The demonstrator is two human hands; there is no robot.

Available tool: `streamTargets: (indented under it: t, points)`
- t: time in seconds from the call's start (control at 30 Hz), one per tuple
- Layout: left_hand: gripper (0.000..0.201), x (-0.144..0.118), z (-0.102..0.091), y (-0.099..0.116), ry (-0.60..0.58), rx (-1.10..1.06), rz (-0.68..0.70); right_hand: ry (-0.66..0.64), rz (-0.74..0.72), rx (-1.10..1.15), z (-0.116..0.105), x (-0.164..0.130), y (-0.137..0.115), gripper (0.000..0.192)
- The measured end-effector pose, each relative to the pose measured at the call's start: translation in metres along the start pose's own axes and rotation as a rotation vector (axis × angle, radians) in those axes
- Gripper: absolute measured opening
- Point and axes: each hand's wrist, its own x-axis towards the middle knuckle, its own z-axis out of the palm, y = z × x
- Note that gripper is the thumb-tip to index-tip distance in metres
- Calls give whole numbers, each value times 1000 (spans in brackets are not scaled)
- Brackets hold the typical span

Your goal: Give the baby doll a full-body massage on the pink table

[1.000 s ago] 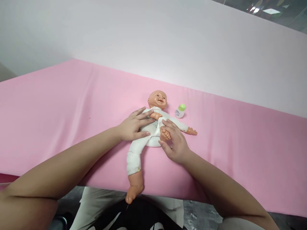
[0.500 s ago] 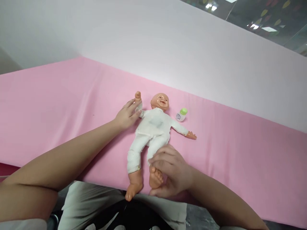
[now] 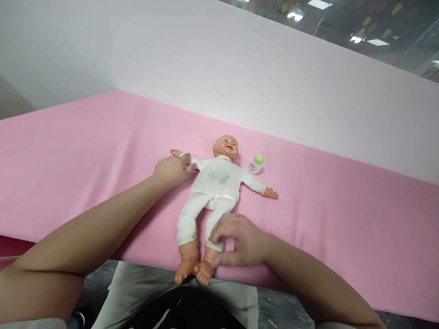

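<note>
Doll flat on back on pink table, long axis head-far, feet-near at front edge. Left hand pinching outstretched arm; right hand gripping nearer shin.

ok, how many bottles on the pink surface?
1. A small white bottle with a green cap stands beside the doll's head, on the pink sheet. No other shows; none seems hidden.

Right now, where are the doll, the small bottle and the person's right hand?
doll (image 3: 216, 180): head view, on the white-clothed chest.
small bottle (image 3: 255, 165): head view, on its white body below the green cap.
right hand (image 3: 242, 244): head view, on the back of the hand by the doll's lower leg.
</note>
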Motion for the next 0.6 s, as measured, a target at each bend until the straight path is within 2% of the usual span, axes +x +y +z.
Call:
streamTargets:
  t: [0.07, 0.17, 0.23, 0.3, 0.37, 0.43, 0.53, 0.6]
  points:
    - [63, -5, -1, 3, 37, 32, 34, 150, 149, 99, -9, -1, 6, 29]
    - [62, -12, -1, 7, 62, 5, 135, 363, 412, 5, -21, -2, 22, 28]
    - [63, -15, 1, 11, 39, -117, 202, 447, 548, -137, -28, -3, 37, 26]
    - [68, -17, 3, 18, 5, -301, 250, 471, 628, -216, -32, -3, 52, 30]
    - [71, -18, 7, 30, -32, -487, 266, 459, 663, -200, -33, -3, 65, 50]
    - [71, -19, 10, 44, -88, -652, 225, 455, 673, -158, -32, -3, 75, 67]
    - [74, -23, 13, 66, -197, -870, 92, 484, 657, -136, -31, -1, 82, 81]
    - [77, -28, 13, 75, -253, -1014, 52, 491, 583, -138, -31, 0, 83, 89]
